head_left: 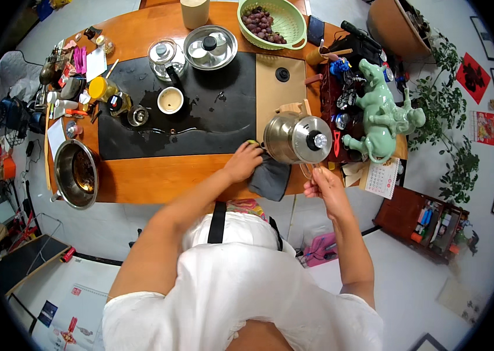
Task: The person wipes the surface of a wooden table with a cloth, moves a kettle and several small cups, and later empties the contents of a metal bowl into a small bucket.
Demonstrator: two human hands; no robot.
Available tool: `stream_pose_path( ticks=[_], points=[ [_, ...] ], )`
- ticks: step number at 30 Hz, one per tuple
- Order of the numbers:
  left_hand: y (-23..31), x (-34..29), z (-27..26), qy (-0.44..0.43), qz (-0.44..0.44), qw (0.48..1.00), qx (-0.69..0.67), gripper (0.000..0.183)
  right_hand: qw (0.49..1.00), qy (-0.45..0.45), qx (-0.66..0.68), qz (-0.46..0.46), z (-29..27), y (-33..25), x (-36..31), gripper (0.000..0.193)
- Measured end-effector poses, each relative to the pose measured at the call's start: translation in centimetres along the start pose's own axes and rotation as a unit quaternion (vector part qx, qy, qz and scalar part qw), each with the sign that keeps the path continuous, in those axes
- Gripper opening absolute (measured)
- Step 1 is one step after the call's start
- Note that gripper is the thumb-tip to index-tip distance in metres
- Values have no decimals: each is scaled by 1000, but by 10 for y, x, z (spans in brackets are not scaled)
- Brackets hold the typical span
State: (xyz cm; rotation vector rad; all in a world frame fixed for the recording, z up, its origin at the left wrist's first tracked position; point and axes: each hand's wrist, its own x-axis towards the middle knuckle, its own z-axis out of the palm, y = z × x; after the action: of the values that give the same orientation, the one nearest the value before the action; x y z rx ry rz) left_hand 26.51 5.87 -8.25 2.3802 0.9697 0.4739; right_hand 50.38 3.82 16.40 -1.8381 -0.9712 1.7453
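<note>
A shiny steel pot (285, 137) with a domed lid and a black-and-silver knob stands at the right front of the table. My right hand (326, 190) is closed, its fingers pinching the loop handle on the pot's near side. At the pot's left, my left hand (244, 161) has its fingers curled at the top of a dark grey cloth (271, 178), which lies over the table's front edge. Something small and yellow-green shows by the left fingertips, too small to name.
On the wet black mat (212, 128) stand a white cup (170, 100), a glass pot (162, 57), a lidded steel pan (222, 55) and jars. A steel bowl (86, 193) of brown liquid sits at left. Grapes fill a green colander (294, 29); a green ceramic figure (375, 111) stands right.
</note>
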Motion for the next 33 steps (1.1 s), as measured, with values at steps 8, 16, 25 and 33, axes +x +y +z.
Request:
stream_pose_path(
  ticks=[8,16,25,33],
  points=[
    [-4,-41,-85,93,-218,422,-875,17,999,-43,-27,-16,5,-13,-31,30],
    [13,-16,-105,207,-54,186,-959,57,984,-163,-61,-48,50,-25,-30,31],
    [31,-14,-150,194,-87,323,-922,45,988,-141,-41,-54,70,-49,-22,34],
    [34,-52,-116,200,-261,325,-887,52,992,-124,-9,-24,58,-29,-19,34]
  ],
)
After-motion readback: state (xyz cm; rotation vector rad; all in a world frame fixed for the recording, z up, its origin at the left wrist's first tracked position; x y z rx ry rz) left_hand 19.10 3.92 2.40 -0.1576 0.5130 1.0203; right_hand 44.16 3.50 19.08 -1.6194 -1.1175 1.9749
